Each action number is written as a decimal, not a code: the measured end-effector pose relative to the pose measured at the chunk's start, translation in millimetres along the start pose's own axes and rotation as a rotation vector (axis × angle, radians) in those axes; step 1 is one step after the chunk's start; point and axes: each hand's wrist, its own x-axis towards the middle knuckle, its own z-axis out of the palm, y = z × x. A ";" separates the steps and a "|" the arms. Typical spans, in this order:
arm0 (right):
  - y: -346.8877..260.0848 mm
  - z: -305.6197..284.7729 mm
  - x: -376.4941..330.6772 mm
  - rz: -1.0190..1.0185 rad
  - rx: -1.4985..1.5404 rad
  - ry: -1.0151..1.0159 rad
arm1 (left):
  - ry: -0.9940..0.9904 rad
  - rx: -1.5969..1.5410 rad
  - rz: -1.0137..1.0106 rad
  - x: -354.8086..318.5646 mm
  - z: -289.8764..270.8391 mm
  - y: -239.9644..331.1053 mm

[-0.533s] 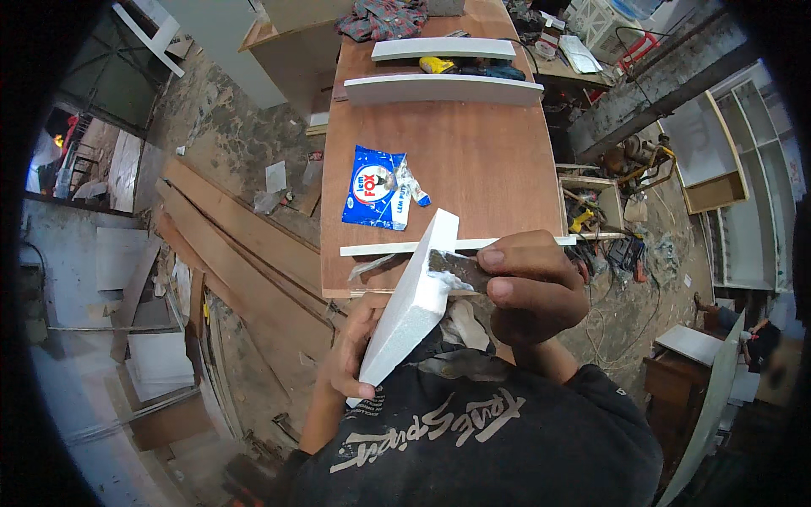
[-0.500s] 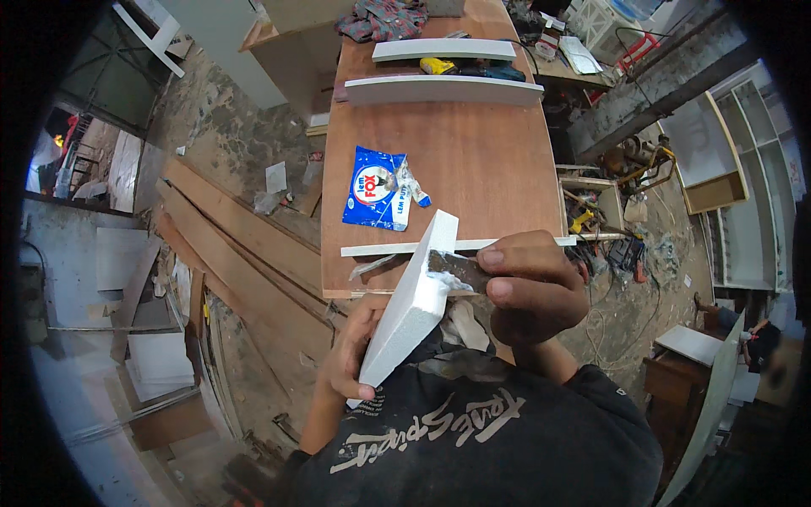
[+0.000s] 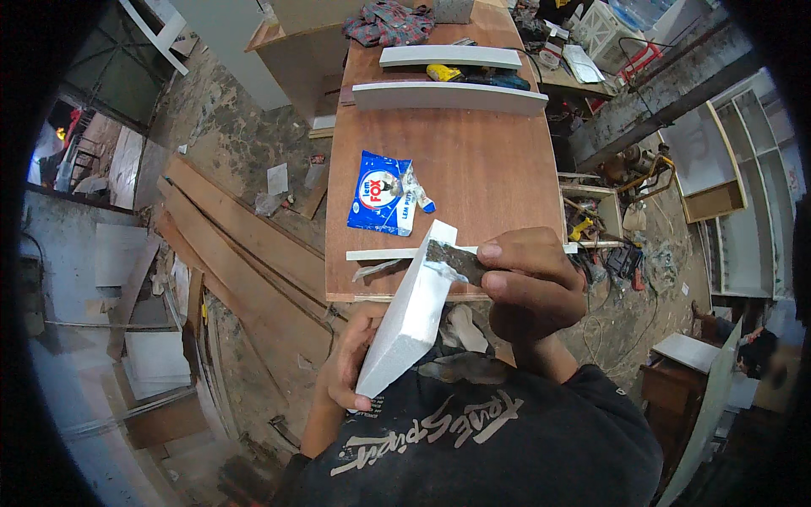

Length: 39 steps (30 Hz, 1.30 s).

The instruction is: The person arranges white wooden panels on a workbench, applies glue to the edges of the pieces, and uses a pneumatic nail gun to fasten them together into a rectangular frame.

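Note:
My left hand (image 3: 349, 362) grips the lower end of a white board (image 3: 408, 312) held tilted on edge in front of my chest, its upper end over the near edge of the brown table (image 3: 473, 173). My right hand (image 3: 528, 281) pinches a small dark scraper (image 3: 452, 256) smeared with white glue and presses it against the board's upper edge. A thin white strip (image 3: 380, 253) lies on the table just behind the board. A blue and white glue pouch (image 3: 383, 193) lies further back on the table.
Two long white boards (image 3: 449, 96) lie across the far end of the table, with a yellow and teal drill (image 3: 481, 77) between them and a checked cloth (image 3: 390, 19) behind. Wooden planks (image 3: 236, 245) lie on the dirt floor to the left. Tools and shelving clutter the right.

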 end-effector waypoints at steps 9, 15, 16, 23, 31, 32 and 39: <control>5.5 -3.0 7.5 -0.030 -0.110 -0.027 | -0.108 0.025 0.048 -7.2 -13.7 -7.4; 4.6 -5.6 8.5 -0.057 -0.192 -0.044 | -0.077 -0.001 0.146 0.6 2.8 -2.9; 5.6 -6.5 7.9 -0.069 -0.216 -0.036 | -0.074 0.003 0.146 0.9 3.8 -2.5; 8.9 -12.4 10.4 -0.051 -0.188 0.035 | -0.143 0.037 0.089 -3.0 -5.7 -8.2; -10.3 -15.1 3.3 0.404 0.107 0.067 | -0.118 0.111 0.071 3.2 -2.6 -8.6; -11.3 -16.0 1.8 0.435 0.114 0.058 | -0.102 0.126 0.072 4.4 -1.1 -7.7; -13.3 -8.9 -3.7 0.601 0.198 0.114 | -0.059 0.282 0.085 15.4 -1.1 2.0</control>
